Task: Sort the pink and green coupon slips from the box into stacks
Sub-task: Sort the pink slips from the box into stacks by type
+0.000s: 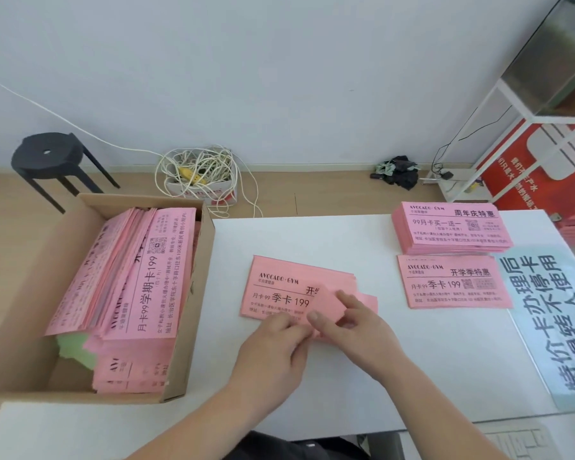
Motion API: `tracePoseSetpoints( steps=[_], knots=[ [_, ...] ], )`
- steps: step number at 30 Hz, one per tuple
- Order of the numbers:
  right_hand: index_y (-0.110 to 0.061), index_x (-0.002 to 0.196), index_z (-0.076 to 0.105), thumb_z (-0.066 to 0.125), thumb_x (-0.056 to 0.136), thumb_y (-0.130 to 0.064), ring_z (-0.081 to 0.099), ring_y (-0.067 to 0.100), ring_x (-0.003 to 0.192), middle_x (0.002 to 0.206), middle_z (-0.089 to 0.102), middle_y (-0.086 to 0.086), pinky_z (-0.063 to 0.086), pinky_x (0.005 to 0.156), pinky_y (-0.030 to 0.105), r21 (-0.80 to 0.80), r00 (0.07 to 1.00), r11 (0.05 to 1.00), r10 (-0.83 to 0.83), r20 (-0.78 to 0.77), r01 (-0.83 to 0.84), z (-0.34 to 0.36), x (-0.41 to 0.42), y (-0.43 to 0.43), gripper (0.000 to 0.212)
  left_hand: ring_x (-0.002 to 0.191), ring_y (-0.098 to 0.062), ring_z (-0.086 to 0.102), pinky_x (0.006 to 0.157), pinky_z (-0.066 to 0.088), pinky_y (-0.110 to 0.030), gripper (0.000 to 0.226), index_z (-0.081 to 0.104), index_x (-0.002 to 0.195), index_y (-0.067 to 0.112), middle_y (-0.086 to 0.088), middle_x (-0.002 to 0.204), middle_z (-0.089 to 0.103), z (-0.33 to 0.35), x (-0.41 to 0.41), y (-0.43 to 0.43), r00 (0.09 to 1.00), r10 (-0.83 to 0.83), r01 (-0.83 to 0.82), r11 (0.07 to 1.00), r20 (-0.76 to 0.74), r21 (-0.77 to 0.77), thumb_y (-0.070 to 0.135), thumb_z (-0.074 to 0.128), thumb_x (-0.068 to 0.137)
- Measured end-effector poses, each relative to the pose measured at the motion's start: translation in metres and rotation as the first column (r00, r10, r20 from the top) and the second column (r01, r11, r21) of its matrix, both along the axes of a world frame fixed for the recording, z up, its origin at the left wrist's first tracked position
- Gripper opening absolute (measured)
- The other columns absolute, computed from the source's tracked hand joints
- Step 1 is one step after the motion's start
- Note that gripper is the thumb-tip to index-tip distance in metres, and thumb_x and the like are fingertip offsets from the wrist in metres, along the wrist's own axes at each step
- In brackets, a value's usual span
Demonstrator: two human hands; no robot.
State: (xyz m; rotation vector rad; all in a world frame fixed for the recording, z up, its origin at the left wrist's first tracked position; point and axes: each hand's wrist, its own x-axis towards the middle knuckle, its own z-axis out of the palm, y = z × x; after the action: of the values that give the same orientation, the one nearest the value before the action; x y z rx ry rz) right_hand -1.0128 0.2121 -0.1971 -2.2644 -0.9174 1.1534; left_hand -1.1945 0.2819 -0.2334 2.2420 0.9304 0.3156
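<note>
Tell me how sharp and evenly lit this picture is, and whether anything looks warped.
Head view: soft even light, no glare; print on the centre pink slips is sharp; the white shelf at top right is blurred and skewed by the wide lens.

The cardboard box [20,310] at 9 o'clock holds leaning pink slips [140,273] over some green slips [75,348]. A loose pink pile [279,287] lies at the centre. At 2 o'clock a thick pink stack [450,227] lies just behind a thin pink stack [453,283].

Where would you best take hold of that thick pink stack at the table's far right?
Take the thick stack by its left short end, probably, coming from the left over bare table. It lies flat with tall layered sides to pinch, and the thinner stack crowds its near edge.
</note>
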Motion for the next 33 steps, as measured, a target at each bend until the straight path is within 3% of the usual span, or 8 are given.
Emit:
tracePoseSetpoints(
  steps=[4, 8, 12, 18, 21, 26, 29, 33],
  knots=[
    [-0.039, 0.119, 0.066, 0.051, 0.080, -0.084, 0.061, -0.005, 0.100, 0.132, 0.050, -0.038, 0.054, 0.084, 0.032, -0.016, 0.981, 1.000, 0.029, 0.190, -0.027, -0.005, -0.013, 0.004, 0.062, 0.145, -0.014, 0.037, 0.122, 0.029, -0.035, 0.043, 0.069, 0.126, 0.035, 0.008, 0.154, 0.046, 0.000, -0.008, 0.008, 0.991, 0.133, -0.135, 0.983, -0.022, -0.124, 0.059, 0.046, 0.097],
    [-0.042, 0.112, 0.059, 0.051, 0.065, -0.096, 0.057, -0.007, 0.095, 0.111, 0.055, -0.028, 0.052, 0.077, 0.030, -0.003, 0.970, 1.000, -0.020, 0.241, 0.022, -0.004, -0.022, 0.012, 0.072, 0.158, -0.017, 0.003, 0.128, 0.005, -0.032, 0.052, 0.042, 0.151, 0.022, -0.002, 0.171, 0.014, -0.004, -0.021, 0.020, 0.954, 0.223, -0.262, 0.946, -0.201, -0.190, 0.047, 0.040, 0.106],
    [-0.045, 0.124, 0.054, 0.049, 0.061, -0.100, 0.058, 0.002, 0.106, 0.123, 0.050, -0.028, 0.044, 0.075, 0.028, -0.039, 0.959, 0.999, 0.010, 0.283, 0.001, 0.003, -0.028, 0.018, 0.084, 0.158, -0.014, -0.011, 0.128, -0.009, -0.037, 0.067, 0.010, 0.164, 0.019, -0.003, 0.172, -0.001, -0.006, -0.021, 0.019, 0.945, 0.160, -0.214, 0.961, -0.284, -0.172, 0.050, 0.026, 0.107],
    [-0.037, 0.102, 0.060, 0.045, 0.064, -0.100, 0.058, 0.006, 0.096, 0.109, 0.052, -0.023, 0.044, 0.074, 0.030, -0.064, 0.953, 0.998, -0.008, 0.302, 0.029, 0.004, -0.027, 0.023, 0.075, 0.155, -0.006, -0.017, 0.128, -0.005, -0.036, 0.079, -0.009, 0.164, 0.024, 0.012, 0.169, -0.013, -0.003, -0.016, -0.003, 0.979, -0.042, 0.016, 0.991, -0.198, -0.131, 0.068, 0.004, 0.099],
    [-0.037, 0.122, 0.061, 0.051, 0.066, -0.097, 0.056, 0.007, 0.103, 0.115, 0.052, -0.026, 0.040, 0.082, 0.029, -0.055, 0.964, 0.996, -0.058, 0.261, 0.074, 0.005, -0.022, 0.025, 0.083, 0.152, 0.005, -0.017, 0.127, -0.003, -0.025, 0.072, -0.009, 0.162, 0.030, 0.020, 0.168, -0.012, 0.000, -0.013, -0.014, 0.996, -0.068, 0.055, 0.977, -0.059, -0.206, 0.060, 0.023, 0.105],
    [-0.030, 0.089, 0.065, 0.060, 0.075, -0.080, 0.063, 0.005, 0.085, 0.096, 0.063, -0.017, 0.054, 0.081, 0.033, -0.036, 0.965, 0.992, -0.106, 0.241, 0.118, 0.005, -0.017, 0.022, 0.052, 0.146, 0.014, 0.025, 0.115, 0.023, -0.007, 0.072, 0.016, 0.155, 0.052, 0.031, 0.161, 0.024, 0.010, -0.013, -0.014, 0.960, 0.197, -0.055, 0.829, 0.199, -0.556, 0.024, 0.055, 0.102],
    [-0.029, 0.086, 0.063, 0.065, 0.075, -0.075, 0.063, 0.004, 0.082, 0.092, 0.064, -0.015, 0.054, 0.077, 0.033, -0.033, 0.965, 0.991, -0.115, 0.237, 0.126, 0.006, -0.019, 0.024, 0.048, 0.149, 0.001, 0.027, 0.120, 0.026, -0.018, 0.067, 0.023, 0.158, 0.040, 0.015, 0.165, 0.027, 0.008, -0.015, 0.005, 0.903, 0.417, -0.310, 0.799, 0.103, -0.516, 0.022, 0.056, 0.102],
    [-0.031, 0.083, 0.065, 0.064, 0.075, -0.078, 0.059, -0.002, 0.082, 0.096, 0.058, -0.019, 0.048, 0.071, 0.027, -0.038, 0.958, 0.997, -0.060, 0.280, 0.074, 0.005, -0.023, 0.028, 0.047, 0.158, -0.016, -0.010, 0.129, 0.001, -0.040, 0.075, 0.003, 0.164, 0.018, 0.001, 0.172, 0.003, -0.002, -0.022, 0.029, 0.953, 0.226, -0.274, 0.924, -0.200, -0.265, 0.051, 0.036, 0.105]
  ],
)
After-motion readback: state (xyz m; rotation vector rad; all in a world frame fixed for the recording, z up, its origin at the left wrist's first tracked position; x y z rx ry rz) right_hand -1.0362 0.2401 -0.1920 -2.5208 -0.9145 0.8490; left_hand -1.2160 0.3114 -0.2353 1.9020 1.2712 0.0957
